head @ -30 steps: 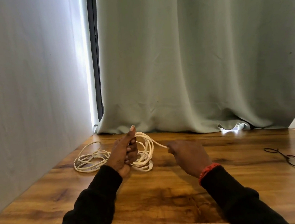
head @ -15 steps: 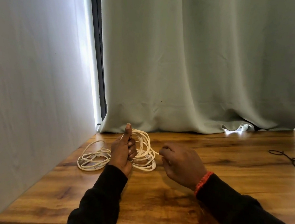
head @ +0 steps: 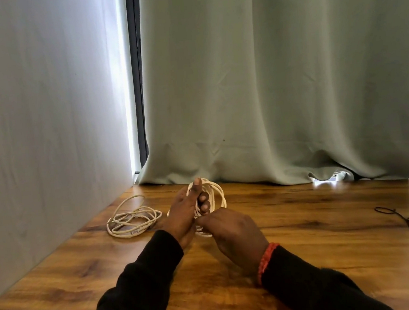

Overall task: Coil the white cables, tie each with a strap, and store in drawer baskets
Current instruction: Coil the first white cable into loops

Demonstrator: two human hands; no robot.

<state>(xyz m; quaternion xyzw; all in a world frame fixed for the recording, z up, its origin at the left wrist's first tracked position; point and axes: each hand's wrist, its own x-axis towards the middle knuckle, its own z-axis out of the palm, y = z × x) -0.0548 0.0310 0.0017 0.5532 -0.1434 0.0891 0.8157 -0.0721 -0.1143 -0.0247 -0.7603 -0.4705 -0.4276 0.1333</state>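
My left hand (head: 184, 213) grips a coil of white cable (head: 216, 193) held upright above the wooden table (head: 315, 221), thumb pointing up over the loops. My right hand (head: 233, 236) is closed on the lower part of the same coil, just right of the left hand; the cable's lower loops are partly hidden behind it. A second white cable (head: 132, 220) lies loosely coiled on the table to the left, apart from both hands. Thin black straps (head: 407, 220) lie on the table at the far right.
A white wall stands close on the left. A pale green curtain (head: 279, 86) hangs behind the table down to its back edge. The table's front edge runs just below my forearms.
My right hand has drawn leftwards from the stretched cable end to the coil and now meets the left hand. The loose end has gone into the coil.
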